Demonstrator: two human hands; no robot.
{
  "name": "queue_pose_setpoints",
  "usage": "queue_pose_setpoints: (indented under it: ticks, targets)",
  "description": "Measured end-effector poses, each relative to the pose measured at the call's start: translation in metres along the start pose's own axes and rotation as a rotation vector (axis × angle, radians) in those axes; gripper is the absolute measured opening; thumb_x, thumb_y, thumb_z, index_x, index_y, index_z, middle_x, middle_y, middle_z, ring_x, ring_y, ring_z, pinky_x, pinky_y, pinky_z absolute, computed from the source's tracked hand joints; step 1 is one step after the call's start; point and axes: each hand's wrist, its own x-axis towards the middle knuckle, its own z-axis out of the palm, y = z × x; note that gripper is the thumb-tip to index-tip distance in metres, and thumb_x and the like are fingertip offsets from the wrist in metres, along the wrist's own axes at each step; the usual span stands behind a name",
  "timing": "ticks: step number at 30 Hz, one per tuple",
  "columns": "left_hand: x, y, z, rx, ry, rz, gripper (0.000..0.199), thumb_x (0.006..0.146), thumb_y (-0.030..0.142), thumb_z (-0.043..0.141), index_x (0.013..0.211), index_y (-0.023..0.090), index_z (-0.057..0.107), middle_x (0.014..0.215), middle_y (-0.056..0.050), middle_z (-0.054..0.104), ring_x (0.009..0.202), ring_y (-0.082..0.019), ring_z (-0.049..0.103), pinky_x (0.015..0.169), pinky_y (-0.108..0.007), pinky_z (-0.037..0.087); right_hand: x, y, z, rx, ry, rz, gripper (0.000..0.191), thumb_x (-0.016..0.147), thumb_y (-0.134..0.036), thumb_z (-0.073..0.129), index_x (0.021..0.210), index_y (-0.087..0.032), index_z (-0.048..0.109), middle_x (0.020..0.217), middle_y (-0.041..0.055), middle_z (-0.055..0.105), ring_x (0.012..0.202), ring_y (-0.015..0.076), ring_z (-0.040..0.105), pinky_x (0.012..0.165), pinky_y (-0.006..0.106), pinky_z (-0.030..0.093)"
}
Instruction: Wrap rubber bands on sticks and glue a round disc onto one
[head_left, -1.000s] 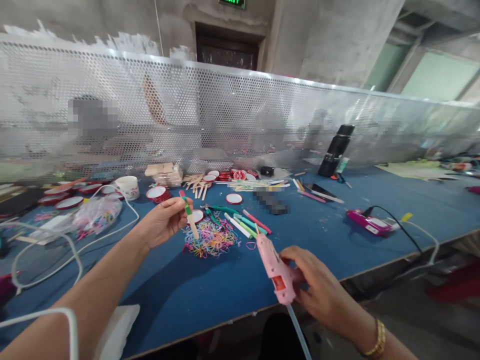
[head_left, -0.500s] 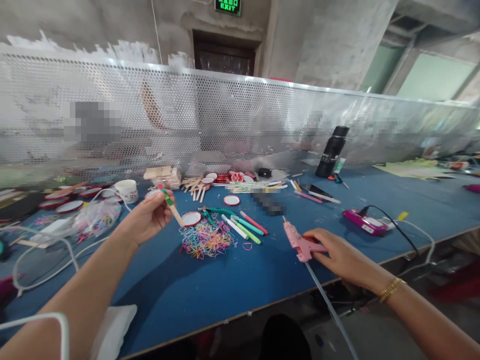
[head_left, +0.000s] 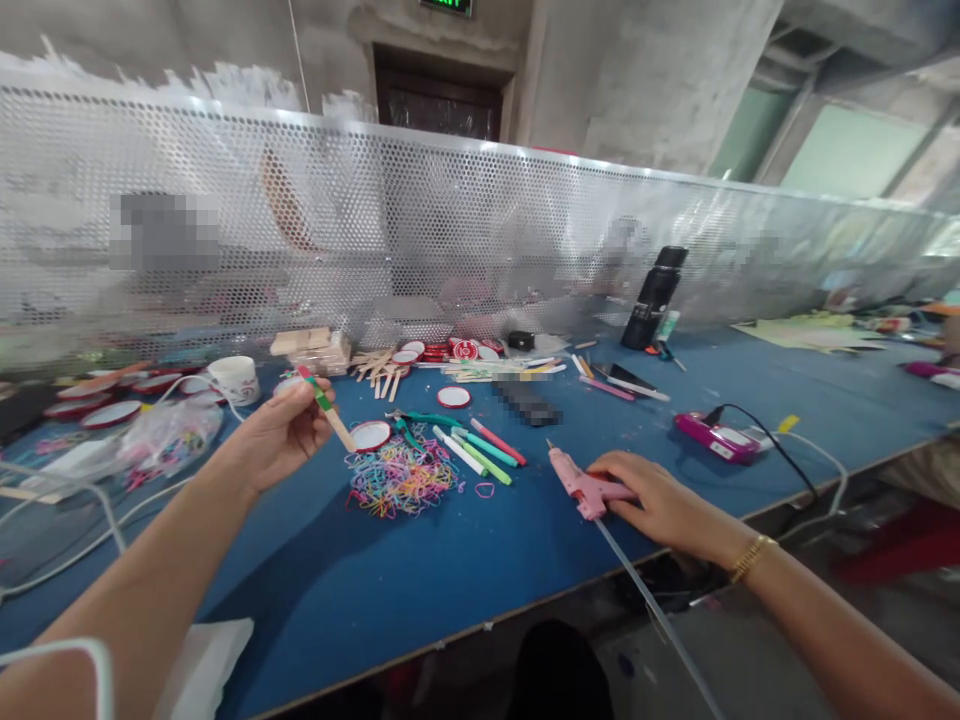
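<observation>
Pinched in my left hand [head_left: 289, 430] is a wooden craft stick [head_left: 339, 425] with green and red on its upper part. The stick slants down toward a white, red-rimmed lid [head_left: 371, 436]; I cannot tell whether they touch. My right hand [head_left: 645, 495] is closed around the handle of a pink hot glue gun [head_left: 581, 485], its nozzle pointing up and left. A long translucent glue stick [head_left: 645, 595] trails from its rear toward the lower right. Between my hands lie a pile of colourful rubber bands [head_left: 401, 482], several markers [head_left: 487, 465] and green-handled pliers [head_left: 409, 425].
Wooden sticks [head_left: 379, 370], stacked red lids [head_left: 439, 352] and a paper cup [head_left: 234, 380] line the back, below a perforated metal screen [head_left: 450, 220]. A black bottle [head_left: 654, 300] stands farther right, beyond a purple corded device [head_left: 716, 438]. White cables [head_left: 97, 570] cross the left side.
The view has shifted slightly, so the scene sits a little farther left and higher. Both hands keep their holds on the craft stick and hot glue gun.
</observation>
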Motion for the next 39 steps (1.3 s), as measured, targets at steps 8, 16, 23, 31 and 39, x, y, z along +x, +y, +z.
queue_pose_setpoints:
  ticks: [8, 16, 23, 31, 39]
  targets:
    - [0.0, 0.006, -0.005, -0.054, -0.045, 0.074, 0.012, 0.081, 0.019, 0.065, 0.092, 0.015, 0.065, 0.075, -0.001, 0.064, 0.059, -0.007, 0.058, 0.05, -0.014, 0.051, 0.007, -0.02, -0.015, -0.073, 0.134, -0.031, 0.041, 0.084, -0.034, 0.052, 0.123, -0.022, 0.051, 0.126, 0.0102, 0.056, 0.117, 0.0268, 0.053, 0.099, 0.046, 0.043]
    - [0.0, 0.012, -0.004, 0.005, 0.055, 0.118, 0.005, 0.082, 0.02, 0.064, 0.085, 0.017, 0.065, 0.074, -0.002, 0.063, 0.06, -0.007, 0.06, 0.045, -0.011, 0.048, 0.113, -0.156, 0.0, 0.019, 0.277, -0.206, 0.046, 0.084, -0.046, 0.058, 0.122, -0.022, 0.053, 0.117, 0.0076, 0.061, 0.112, 0.0246, 0.054, 0.099, 0.042, 0.038]
    - [-0.006, 0.015, -0.006, 0.044, 0.07, 0.144, 0.01, 0.08, 0.021, 0.066, 0.087, 0.015, 0.066, 0.078, -0.002, 0.063, 0.061, -0.006, 0.059, 0.046, -0.01, 0.048, 0.216, -0.218, 0.067, -0.11, 0.083, -0.065, 0.057, 0.082, -0.061, 0.051, 0.115, -0.015, 0.054, 0.112, 0.0145, 0.063, 0.108, 0.0281, 0.054, 0.091, 0.041, 0.038]
    - [-0.007, 0.016, -0.009, 0.038, 0.072, 0.158, 0.011, 0.079, 0.022, 0.067, 0.087, 0.014, 0.066, 0.079, -0.003, 0.064, 0.065, -0.007, 0.062, 0.047, -0.01, 0.048, 0.236, -0.226, 0.091, -0.194, 0.083, 0.07, 0.069, 0.074, -0.073, 0.046, 0.108, -0.014, 0.056, 0.11, 0.0162, 0.064, 0.106, 0.0322, 0.054, 0.09, 0.046, 0.034]
    - [-0.007, 0.015, -0.01, 0.033, 0.065, 0.168, 0.011, 0.08, 0.022, 0.067, 0.088, 0.014, 0.067, 0.079, -0.002, 0.064, 0.065, -0.007, 0.062, 0.047, -0.01, 0.048, 0.236, -0.234, 0.093, -0.244, 0.069, 0.012, 0.068, 0.074, -0.071, 0.044, 0.106, -0.013, 0.062, 0.115, 0.0177, 0.06, 0.11, 0.0329, 0.048, 0.091, 0.047, 0.031]
